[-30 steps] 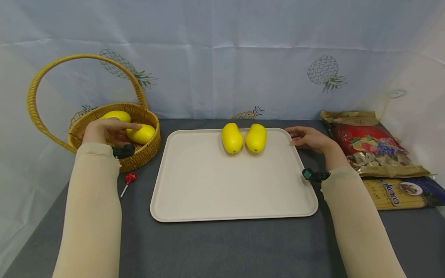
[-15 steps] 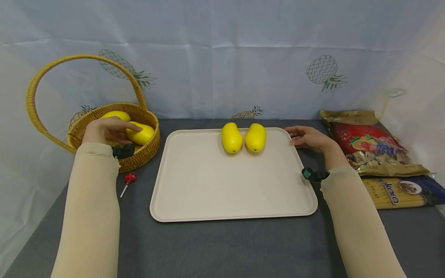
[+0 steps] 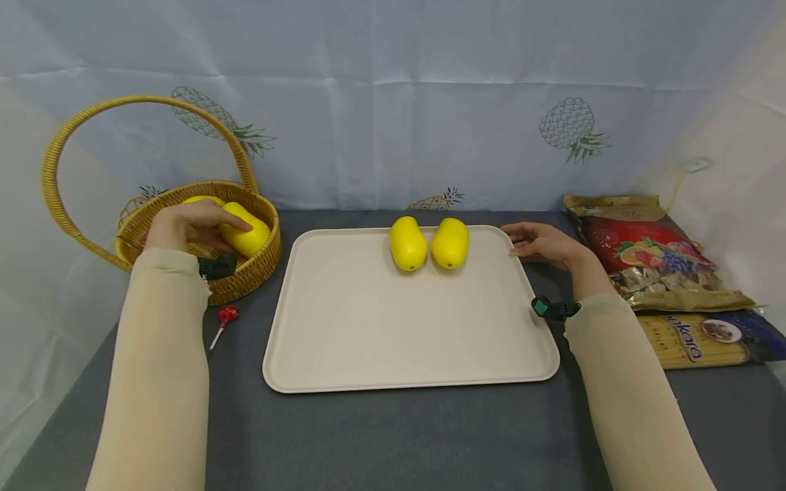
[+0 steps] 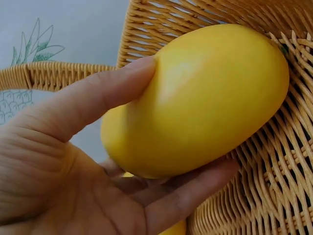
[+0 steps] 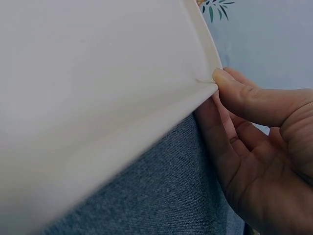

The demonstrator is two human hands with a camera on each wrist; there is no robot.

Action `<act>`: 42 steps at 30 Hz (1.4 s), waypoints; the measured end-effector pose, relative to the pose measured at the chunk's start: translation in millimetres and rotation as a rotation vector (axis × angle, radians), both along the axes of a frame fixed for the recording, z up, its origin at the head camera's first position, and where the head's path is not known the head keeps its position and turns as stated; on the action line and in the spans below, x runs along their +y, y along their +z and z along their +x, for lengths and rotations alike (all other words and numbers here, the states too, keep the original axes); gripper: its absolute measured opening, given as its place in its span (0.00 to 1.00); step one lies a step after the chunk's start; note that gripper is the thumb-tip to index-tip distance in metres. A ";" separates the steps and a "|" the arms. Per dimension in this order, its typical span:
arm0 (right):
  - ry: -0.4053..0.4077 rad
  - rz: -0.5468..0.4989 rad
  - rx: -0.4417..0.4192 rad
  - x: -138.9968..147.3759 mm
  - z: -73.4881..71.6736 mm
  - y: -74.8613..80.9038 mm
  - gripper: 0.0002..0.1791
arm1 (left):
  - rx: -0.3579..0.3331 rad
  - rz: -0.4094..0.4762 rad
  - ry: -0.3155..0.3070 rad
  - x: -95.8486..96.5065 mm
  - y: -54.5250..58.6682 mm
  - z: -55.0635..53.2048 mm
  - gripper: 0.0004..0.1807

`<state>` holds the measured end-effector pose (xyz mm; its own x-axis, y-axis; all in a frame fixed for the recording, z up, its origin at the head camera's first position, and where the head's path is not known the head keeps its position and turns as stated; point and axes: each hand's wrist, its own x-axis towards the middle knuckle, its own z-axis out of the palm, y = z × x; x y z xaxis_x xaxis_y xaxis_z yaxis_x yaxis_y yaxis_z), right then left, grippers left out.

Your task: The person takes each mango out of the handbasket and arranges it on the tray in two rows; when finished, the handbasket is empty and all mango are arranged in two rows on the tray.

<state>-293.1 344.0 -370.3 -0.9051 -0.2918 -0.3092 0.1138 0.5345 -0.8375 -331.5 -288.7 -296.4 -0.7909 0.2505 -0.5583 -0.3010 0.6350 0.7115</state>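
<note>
So the fruit [image 4: 210,98] in the left hand [image 3: 193,228] just turned a bit; grip's probably settling. It's in the basket [image 3: 267,262] left of the tray [image 3: 399,327], whose far right corner the right hand [image 3: 540,242] pinches.

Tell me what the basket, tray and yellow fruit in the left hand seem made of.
Basket: wicker or a synthetic lookalike, satin golden brown; interlaced strands show it's woven.
Tray: probably moulded plastic, smooth and matte, judging by its even cream colour and continuous raised rim.
Yellow fruit: smooth, softly glossy surface with a pale highlight; perhaps plastic or foam imitation, possibly real.
</note>
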 end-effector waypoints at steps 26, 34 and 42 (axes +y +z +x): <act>-0.002 0.013 0.004 -0.5 -1.2 0.9 0.36 | 0.164 0.246 -0.107 72.2 75.3 22.5 0.44; 0.006 0.005 0.000 -0.1 0.6 -0.5 0.37 | 0.192 0.307 -0.148 124.6 79.7 34.2 0.38; 0.002 0.017 0.016 -1.4 2.1 1.3 0.38 | 0.162 0.371 -0.163 167.4 69.8 40.9 0.36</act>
<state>-291.1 342.5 -369.1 -0.9094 -0.2885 -0.2995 0.0992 0.5489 -0.8300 -290.6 -121.3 -226.6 -0.7946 0.5393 -0.2790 -0.0837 0.3577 0.9301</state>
